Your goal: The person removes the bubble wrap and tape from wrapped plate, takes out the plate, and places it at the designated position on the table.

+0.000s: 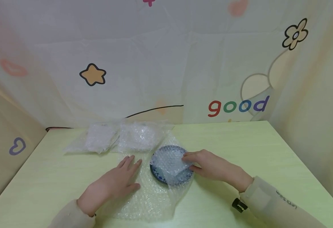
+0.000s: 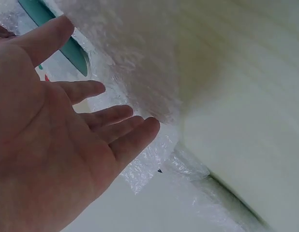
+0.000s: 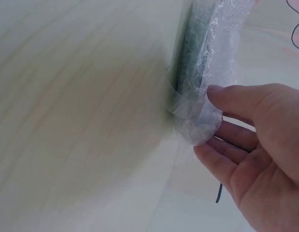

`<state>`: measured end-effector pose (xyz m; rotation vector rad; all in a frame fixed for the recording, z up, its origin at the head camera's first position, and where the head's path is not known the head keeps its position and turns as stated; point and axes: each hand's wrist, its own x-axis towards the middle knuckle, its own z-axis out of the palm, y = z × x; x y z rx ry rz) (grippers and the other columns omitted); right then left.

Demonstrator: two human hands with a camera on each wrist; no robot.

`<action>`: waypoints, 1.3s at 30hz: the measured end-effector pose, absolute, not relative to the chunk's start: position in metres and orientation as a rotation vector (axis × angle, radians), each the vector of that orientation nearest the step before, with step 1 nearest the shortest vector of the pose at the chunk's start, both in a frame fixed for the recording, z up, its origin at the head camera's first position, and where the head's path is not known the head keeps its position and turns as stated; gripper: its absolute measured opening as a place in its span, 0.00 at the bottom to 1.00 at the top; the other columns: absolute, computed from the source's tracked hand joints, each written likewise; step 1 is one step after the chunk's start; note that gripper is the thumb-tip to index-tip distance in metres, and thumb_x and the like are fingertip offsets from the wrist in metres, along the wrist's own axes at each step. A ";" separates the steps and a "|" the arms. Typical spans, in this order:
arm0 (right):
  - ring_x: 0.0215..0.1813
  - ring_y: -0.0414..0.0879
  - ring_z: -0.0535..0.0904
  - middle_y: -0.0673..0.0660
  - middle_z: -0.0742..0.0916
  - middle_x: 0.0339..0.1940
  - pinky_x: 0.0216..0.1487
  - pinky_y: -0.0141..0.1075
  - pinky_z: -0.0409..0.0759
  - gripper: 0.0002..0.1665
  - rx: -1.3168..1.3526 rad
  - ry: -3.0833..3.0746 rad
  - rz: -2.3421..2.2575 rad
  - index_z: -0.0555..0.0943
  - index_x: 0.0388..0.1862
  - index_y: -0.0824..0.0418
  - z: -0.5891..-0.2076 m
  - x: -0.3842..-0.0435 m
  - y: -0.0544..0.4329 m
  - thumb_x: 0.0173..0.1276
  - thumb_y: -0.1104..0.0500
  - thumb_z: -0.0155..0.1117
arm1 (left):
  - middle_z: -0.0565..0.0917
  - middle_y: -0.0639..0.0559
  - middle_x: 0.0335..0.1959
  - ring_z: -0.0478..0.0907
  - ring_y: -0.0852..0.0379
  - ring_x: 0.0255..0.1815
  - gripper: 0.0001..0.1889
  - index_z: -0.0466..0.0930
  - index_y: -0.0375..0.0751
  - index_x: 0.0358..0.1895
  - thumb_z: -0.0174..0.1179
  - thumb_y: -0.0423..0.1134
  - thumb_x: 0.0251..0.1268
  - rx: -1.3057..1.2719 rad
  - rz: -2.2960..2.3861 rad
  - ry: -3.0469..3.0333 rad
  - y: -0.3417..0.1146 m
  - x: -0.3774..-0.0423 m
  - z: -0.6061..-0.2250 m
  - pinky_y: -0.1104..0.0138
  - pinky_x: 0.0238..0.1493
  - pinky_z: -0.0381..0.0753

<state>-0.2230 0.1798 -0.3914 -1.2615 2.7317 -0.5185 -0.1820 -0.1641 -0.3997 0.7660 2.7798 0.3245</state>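
Observation:
A round plate (image 1: 157, 172) with a blue-and-white patterned rim lies on a sheet of bubble wrap (image 1: 155, 202). Part of the sheet is folded over the plate's right side and middle. At that folded right edge, my right hand (image 1: 209, 164) holds the bubble wrap (image 3: 195, 96) between thumb and fingers. To the left of the plate, my left hand (image 1: 116, 182) is spread low over the sheet, fingers extended and grasping nothing. The left wrist view shows the plate's teal side (image 2: 74, 55) beyond this hand's thumb.
Two bubble-wrapped bundles, a left one (image 1: 100, 137) and a right one (image 1: 139, 136), lie at the table's back edge. A printed curtain (image 1: 160, 63) hangs behind the pale green table (image 1: 240, 142) and along both sides.

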 end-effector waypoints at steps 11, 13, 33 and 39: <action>0.60 0.55 0.83 0.63 0.86 0.59 0.60 0.48 0.81 0.19 -1.296 2.736 -0.548 0.83 0.59 0.68 -0.391 -0.224 0.180 0.69 0.66 0.71 | 0.53 0.29 0.80 0.48 0.31 0.80 0.39 0.57 0.30 0.79 0.58 0.51 0.78 0.924 0.294 2.769 -0.166 -0.183 -0.403 0.44 0.77 0.54; 0.60 0.55 0.83 0.62 0.86 0.59 0.60 0.48 0.81 0.20 -1.278 2.741 -0.549 0.83 0.59 0.68 -0.392 -0.223 0.181 0.69 0.66 0.71 | 0.53 0.30 0.80 0.48 0.31 0.80 0.39 0.56 0.30 0.79 0.57 0.52 0.78 0.931 0.303 2.756 -0.165 -0.184 -0.403 0.45 0.77 0.53; 0.54 0.55 0.84 0.60 0.86 0.57 0.55 0.49 0.83 0.21 -1.100 2.862 -0.661 0.81 0.60 0.67 -0.390 -0.226 0.179 0.71 0.64 0.70 | 0.53 0.27 0.79 0.49 0.29 0.80 0.40 0.58 0.28 0.78 0.61 0.51 0.76 0.843 0.281 2.752 -0.160 -0.184 -0.403 0.44 0.77 0.53; 0.56 0.57 0.84 0.63 0.84 0.61 0.55 0.48 0.84 0.24 -1.080 2.877 -0.716 0.77 0.65 0.69 -0.386 -0.226 0.179 0.72 0.64 0.68 | 0.53 0.26 0.79 0.49 0.28 0.79 0.40 0.57 0.27 0.78 0.61 0.51 0.75 0.832 0.269 2.744 -0.159 -0.184 -0.403 0.43 0.76 0.54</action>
